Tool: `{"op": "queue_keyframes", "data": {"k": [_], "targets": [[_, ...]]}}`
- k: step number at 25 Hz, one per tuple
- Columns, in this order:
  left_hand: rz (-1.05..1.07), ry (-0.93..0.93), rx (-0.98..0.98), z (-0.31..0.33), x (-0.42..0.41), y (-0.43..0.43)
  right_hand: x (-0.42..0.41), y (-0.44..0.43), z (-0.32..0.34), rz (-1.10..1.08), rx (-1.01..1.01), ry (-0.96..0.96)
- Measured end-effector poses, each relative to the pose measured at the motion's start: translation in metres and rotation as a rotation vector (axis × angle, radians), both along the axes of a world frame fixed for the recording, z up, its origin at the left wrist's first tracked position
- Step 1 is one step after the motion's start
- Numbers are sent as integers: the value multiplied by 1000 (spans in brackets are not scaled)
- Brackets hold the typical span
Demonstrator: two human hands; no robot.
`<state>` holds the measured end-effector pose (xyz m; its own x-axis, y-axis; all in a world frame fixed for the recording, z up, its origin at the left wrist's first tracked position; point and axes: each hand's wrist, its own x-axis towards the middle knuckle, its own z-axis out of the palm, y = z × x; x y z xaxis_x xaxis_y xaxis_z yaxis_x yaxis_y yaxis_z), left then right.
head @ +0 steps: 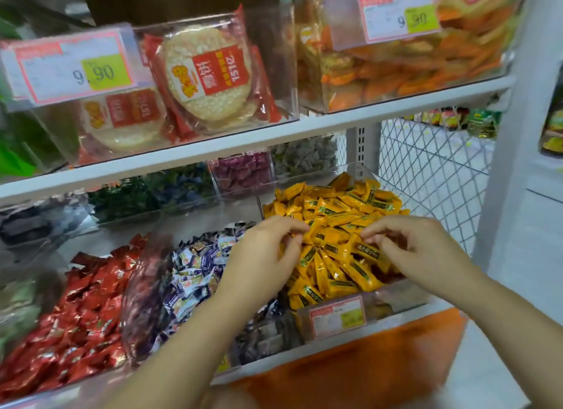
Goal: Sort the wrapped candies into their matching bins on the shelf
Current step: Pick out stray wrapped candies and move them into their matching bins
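Yellow-orange foil-wrapped candies (335, 213) are heaped in a clear plastic bin (393, 302) at about 4 o'clock in the view, on the lower white metal shelf (304, 355), and both hands are down in that heap. The left hand (268, 253) comes in at the bin's 9 o'clock side with its fingers curled over the pile. Honestly I can't tell if it's got one pinched or is just raking. The right hand (417, 253) sits at the 3 o'clock side, thumb and curled fingers closed on a bit of yellow wrapper, with orange showing between the fingers.

My guess is they're picking through for strays, though I can't spot an odd-coloured wrapper in there myself.

What could go wrong from here:
- That pile is mounded close to the front wall, just above the red-bordered price tag (336, 320). Digging with two hands could push candies over the lip and off the shelf.
- The left forearm crosses right above the purple-and-white wrapped candies (195, 274) in the bin at 9 o'clock. A dragged wrist could flick purple ones into the yellow, or yellow ones out.
- Foil is slick, so a loose pinch could drop one on the way over, maybe into the red foil-wrapped candies (88, 317) further toward 9.
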<state>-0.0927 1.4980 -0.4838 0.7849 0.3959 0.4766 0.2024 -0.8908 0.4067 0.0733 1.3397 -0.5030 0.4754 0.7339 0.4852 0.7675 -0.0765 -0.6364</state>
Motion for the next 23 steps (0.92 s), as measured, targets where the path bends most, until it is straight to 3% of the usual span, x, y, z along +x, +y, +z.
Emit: {"op": "queue_keyframes", "data": {"k": [4,8,14,19,23], "targets": [[-170,93,-21,-1,40,-31,24,-36,-3,-72,13,83],[-366,368,26,-6,72,-48,39,-55,-5,-62,-72,124],[-312,698,227,-5,79,-36,45,-54,-16,83,-318,28],[-331,829,82,8,93,-39,46,-54,-16,98,-372,43],[-398,876,91,0,114,-51,42,-50,-19,96,-403,60]]}}
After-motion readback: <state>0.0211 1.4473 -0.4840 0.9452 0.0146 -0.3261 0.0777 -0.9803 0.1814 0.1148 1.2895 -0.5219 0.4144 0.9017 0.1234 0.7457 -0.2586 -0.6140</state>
